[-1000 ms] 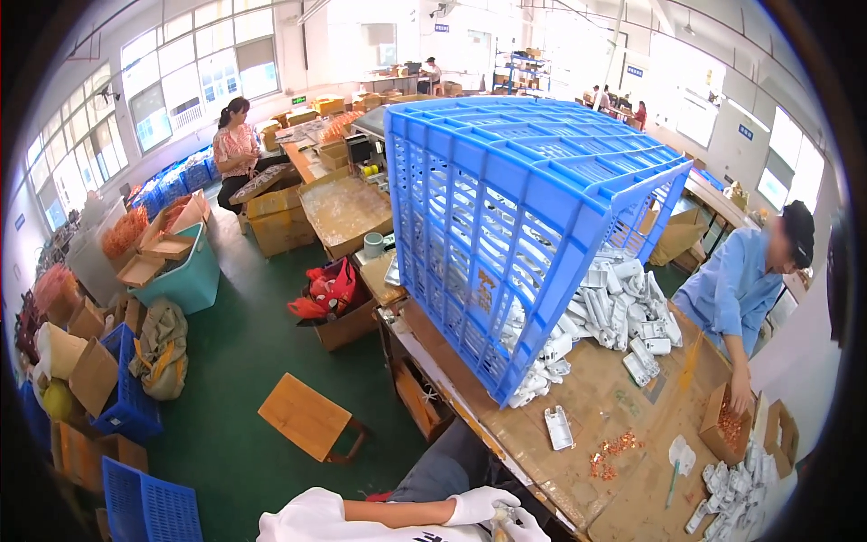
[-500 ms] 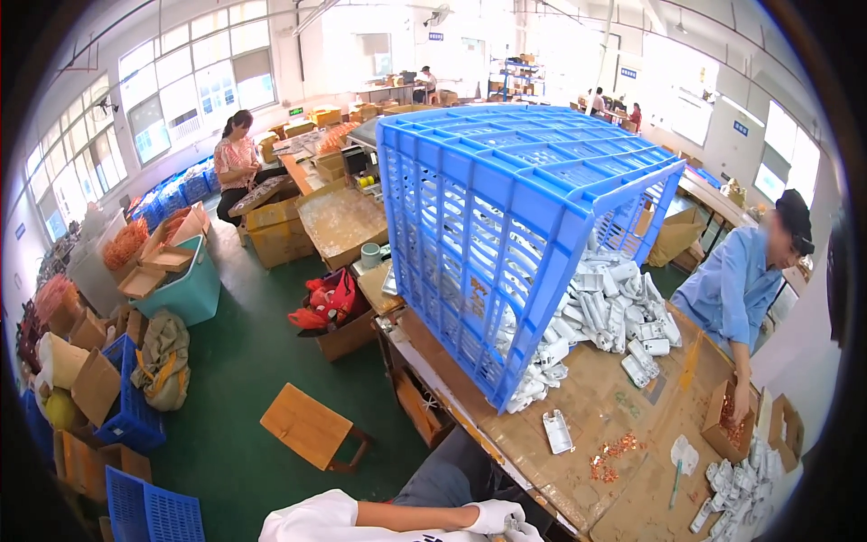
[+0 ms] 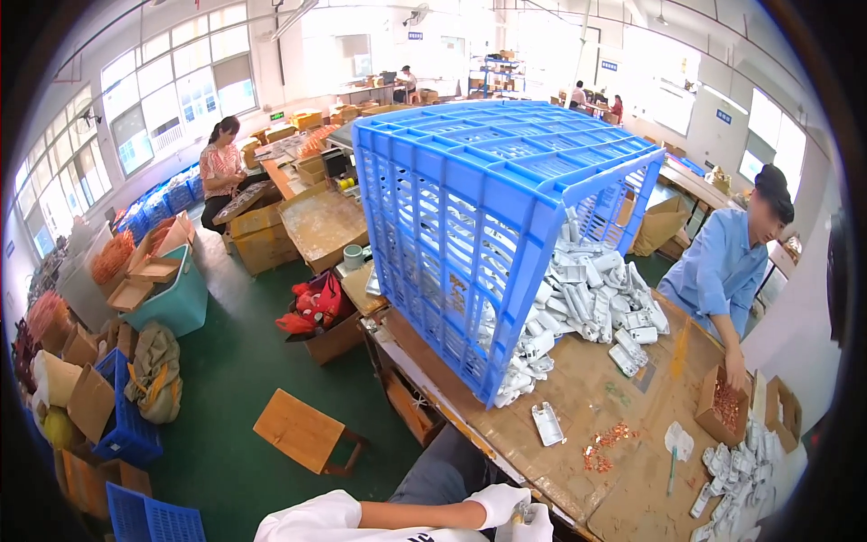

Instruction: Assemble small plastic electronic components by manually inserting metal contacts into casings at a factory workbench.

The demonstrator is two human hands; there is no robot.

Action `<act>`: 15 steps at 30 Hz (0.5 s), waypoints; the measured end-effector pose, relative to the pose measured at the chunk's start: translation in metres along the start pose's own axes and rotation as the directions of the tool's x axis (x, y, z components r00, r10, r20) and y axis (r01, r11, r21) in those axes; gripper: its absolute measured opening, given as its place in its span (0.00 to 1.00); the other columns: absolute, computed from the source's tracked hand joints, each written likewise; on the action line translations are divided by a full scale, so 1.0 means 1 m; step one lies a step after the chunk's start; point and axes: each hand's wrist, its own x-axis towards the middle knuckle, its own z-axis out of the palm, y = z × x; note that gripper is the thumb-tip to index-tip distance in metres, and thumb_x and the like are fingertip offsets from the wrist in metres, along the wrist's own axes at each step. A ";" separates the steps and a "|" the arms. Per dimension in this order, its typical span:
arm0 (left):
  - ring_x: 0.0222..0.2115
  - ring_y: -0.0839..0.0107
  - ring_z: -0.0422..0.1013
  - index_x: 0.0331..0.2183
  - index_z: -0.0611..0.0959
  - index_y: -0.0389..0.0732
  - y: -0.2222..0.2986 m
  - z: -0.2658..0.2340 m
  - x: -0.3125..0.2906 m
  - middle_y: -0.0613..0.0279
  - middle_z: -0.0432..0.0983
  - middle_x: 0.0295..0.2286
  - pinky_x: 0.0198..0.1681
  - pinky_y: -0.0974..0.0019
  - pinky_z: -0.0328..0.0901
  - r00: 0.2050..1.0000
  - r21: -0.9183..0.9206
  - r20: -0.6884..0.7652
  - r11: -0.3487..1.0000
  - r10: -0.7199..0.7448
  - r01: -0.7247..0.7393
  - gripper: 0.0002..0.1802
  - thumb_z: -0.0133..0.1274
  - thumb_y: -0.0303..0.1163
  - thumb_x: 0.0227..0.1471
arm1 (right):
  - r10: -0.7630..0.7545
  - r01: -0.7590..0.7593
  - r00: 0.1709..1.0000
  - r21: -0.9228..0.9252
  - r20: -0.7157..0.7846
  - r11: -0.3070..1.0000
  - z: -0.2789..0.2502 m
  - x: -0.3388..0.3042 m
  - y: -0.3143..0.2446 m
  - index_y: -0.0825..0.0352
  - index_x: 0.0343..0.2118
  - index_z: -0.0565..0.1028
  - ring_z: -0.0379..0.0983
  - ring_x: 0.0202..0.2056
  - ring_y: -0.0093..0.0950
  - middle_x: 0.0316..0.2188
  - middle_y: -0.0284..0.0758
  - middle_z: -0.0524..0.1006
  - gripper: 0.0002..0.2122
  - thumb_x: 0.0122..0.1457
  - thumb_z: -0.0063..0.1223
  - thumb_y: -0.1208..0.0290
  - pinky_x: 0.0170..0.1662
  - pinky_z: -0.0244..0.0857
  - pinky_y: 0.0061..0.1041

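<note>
At the lower edge, by the table's near side, my white-gloved left hand [image 3: 499, 504] is closed, fingers bent toward the other hand. My right hand [image 3: 535, 525], also gloved, sits against it with its fingers curled in. A small greyish piece shows between the two gloves, too covered to name. On the cardboard-topped table [image 3: 578, 488] beyond them lie a single white plastic casing [image 3: 547, 424] and a scatter of small copper-coloured parts [image 3: 603, 446]. A blue plastic crate [image 3: 442, 262] rests on its side, with a heap of white casings [image 3: 587, 298] spilling from its opening.
Across the table, a co-worker [image 3: 722, 262] in blue reaches into a small cardboard box [image 3: 713, 420] of copper parts. More casings [image 3: 736, 483] and a green pen [image 3: 672, 471] lie nearby. A wooden stool [image 3: 298, 430] stands at left; another person [image 3: 226, 172] sits farther back.
The view has shifted slightly, moving the scene a little left. My hands have come up further into view, close together. The co-worker's head has lifted slightly, one hand still at the box.
</note>
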 end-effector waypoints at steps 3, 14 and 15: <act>0.40 0.47 0.74 0.42 0.76 0.43 0.002 0.004 0.003 0.45 0.79 0.35 0.43 0.54 0.67 0.999 0.038 -0.007 0.999 -0.033 0.033 0.14 0.44 0.27 0.52 | 0.041 -0.041 0.999 0.010 -0.001 0.999 0.003 0.003 0.000 0.60 0.34 0.72 0.74 0.34 0.49 0.29 0.46 0.77 0.09 0.57 0.52 0.61 0.37 0.67 0.41; 0.37 0.48 0.74 0.40 0.78 0.43 -0.014 0.003 0.025 0.47 0.79 0.34 0.41 0.52 0.68 0.980 0.074 -0.199 0.997 -0.007 0.022 0.13 0.49 0.35 0.53 | -0.121 0.148 0.965 0.101 -0.232 0.984 0.013 0.034 0.003 0.67 0.32 0.76 0.74 0.27 0.37 0.25 0.42 0.78 0.05 0.54 0.53 0.74 0.33 0.68 0.33; 0.37 0.48 0.74 0.40 0.78 0.43 -0.011 0.000 0.023 0.47 0.79 0.34 0.40 0.51 0.68 0.979 0.087 -0.203 0.996 -0.008 0.026 0.12 0.49 0.35 0.53 | -0.143 0.169 0.961 0.090 -0.238 0.982 0.010 0.037 0.001 0.71 0.33 0.76 0.76 0.24 0.31 0.23 0.41 0.78 0.07 0.52 0.58 0.76 0.30 0.70 0.31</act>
